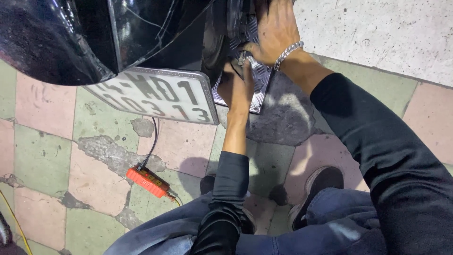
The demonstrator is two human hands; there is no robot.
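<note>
Down by the bike (56,38), both hands work at one small bolt (242,58) over a bumpy metal plate (262,89). The right hand (273,33) has its fingers curled at the bolt, but I cannot tell if they grip it. The left hand (238,89) reaches up with fingers nearly flat, holding nothing I can see. I think the bolt could slip and roll away, as the spot is dark and tight. An orange box (148,181) lies near.
</note>
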